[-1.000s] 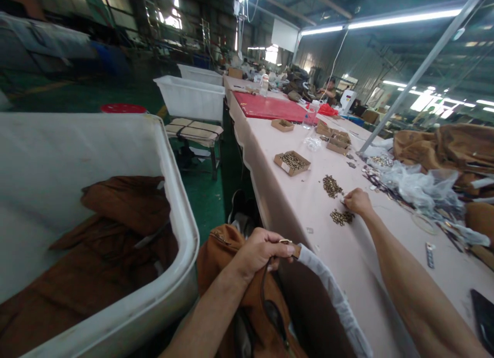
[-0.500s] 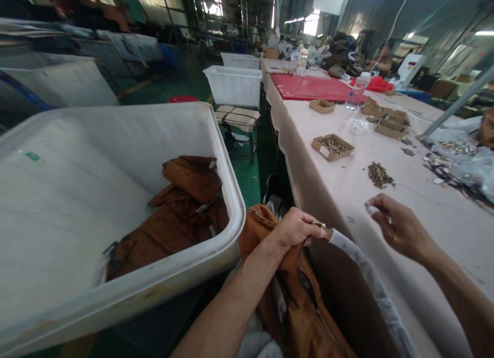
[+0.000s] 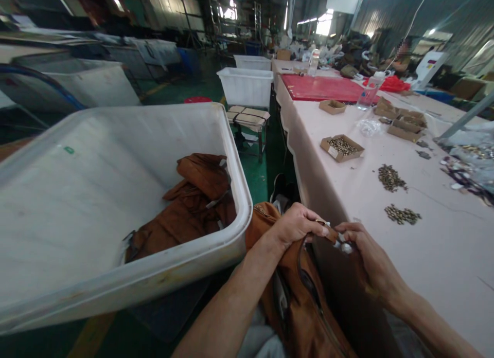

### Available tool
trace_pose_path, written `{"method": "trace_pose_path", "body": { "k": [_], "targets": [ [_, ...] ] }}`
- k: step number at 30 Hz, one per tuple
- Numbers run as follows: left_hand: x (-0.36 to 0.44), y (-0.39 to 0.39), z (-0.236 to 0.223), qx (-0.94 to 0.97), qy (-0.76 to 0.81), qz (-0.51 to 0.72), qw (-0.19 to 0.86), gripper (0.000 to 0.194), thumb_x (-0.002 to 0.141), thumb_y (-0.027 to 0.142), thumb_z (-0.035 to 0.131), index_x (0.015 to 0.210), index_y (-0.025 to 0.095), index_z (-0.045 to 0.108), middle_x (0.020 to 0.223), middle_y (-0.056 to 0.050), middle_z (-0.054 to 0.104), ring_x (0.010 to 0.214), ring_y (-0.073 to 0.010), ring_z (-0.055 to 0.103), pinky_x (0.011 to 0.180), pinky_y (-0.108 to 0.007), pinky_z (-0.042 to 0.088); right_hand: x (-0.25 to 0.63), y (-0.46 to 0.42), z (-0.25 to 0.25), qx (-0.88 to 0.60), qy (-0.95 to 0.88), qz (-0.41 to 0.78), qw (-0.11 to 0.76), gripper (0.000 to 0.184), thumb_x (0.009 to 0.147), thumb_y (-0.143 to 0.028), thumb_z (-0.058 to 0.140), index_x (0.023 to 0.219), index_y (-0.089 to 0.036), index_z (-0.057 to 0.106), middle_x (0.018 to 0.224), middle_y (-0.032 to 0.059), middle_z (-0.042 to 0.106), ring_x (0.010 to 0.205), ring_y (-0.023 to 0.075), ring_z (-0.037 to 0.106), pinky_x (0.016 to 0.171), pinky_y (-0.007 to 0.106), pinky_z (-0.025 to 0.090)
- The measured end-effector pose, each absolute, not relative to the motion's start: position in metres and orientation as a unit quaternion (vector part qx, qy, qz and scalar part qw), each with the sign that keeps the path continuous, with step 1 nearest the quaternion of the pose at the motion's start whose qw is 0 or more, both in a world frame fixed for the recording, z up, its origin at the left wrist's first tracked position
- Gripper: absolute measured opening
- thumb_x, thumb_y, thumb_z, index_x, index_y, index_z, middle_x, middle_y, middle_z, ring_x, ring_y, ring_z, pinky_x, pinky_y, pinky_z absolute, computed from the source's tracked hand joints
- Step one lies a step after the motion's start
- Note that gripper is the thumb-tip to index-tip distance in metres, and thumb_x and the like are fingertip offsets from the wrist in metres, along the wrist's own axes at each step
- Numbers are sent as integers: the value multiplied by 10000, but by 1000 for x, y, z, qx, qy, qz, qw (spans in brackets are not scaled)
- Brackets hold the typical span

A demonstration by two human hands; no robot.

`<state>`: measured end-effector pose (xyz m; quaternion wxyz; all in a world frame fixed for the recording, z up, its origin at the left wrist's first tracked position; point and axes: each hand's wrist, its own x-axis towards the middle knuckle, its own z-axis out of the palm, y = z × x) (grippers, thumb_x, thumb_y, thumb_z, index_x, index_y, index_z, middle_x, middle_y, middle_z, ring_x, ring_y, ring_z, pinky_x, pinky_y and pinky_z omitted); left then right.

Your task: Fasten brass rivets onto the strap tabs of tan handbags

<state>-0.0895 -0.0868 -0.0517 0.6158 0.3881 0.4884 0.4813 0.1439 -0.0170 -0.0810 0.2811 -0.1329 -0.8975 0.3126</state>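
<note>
A brown fabric bag (image 3: 295, 275) with an open zipper lies over my lap, between the white bin and the table. My left hand (image 3: 297, 225) is closed on the bag's narrow brown strap (image 3: 331, 234), near a small metal fitting. Close beside it, my right hand (image 3: 360, 242) pinches the strap's end; something whitish shows at its fingertips, too small to make out. To the right on the table lie two piles of small brass-coloured metal pieces, a farther pile (image 3: 390, 178) and a nearer pile (image 3: 402, 215).
At left stands a large white bin (image 3: 247, 203) holding brown fabric bags (image 3: 181, 219). The pale-covered table (image 3: 436, 265) carries a cardboard box (image 3: 334, 155) of metal pieces, more small boxes, a clear bottle (image 3: 370, 90) and a red board (image 3: 324, 88). A stool (image 3: 248, 117) stands ahead.
My right hand has moved left from above the table to the strap's end beside my left hand. The nearer metal pile, hidden before, now shows. The left hand keeps its grip.
</note>
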Motion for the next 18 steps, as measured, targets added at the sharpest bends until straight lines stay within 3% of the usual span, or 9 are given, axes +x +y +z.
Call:
{"method": "trace_pose_path", "body": {
  "k": [5, 12, 18],
  "targets": [
    [-92, -92, -47, 382, 507, 484, 603, 312, 601, 298, 838, 774, 44, 783, 506, -6, 547, 393, -66, 400, 411, -212, 245, 146, -24, -85, -141, -895, 315, 283, 431, 823, -15, 460, 1195, -233, 481, 1206, 126, 552, 1057, 249, 611, 857, 371, 550],
    [-84, -99, -40, 398, 517, 488, 581, 306, 614, 294, 823, 800, 52, 798, 500, 3, 538, 412, -68, 393, 424, -215, 245, 145, -29, -82, -163, -887, 298, 313, 442, 819, -11, 474, 1195, -242, 504, 1310, 126, 531, 1152, 259, 603, 914, 389, 538],
    [-79, -102, -41, 412, 515, 496, 565, 322, 614, 301, 831, 811, 49, 802, 507, -6, 546, 427, -67, 380, 435, -216, 242, 138, -35, -70, -139, -891, 298, 313, 359, 897, -9, 420, 1162, -234, 510, 1250, 125, 546, 1112, 236, 613, 901, 375, 534]
  ]
}}
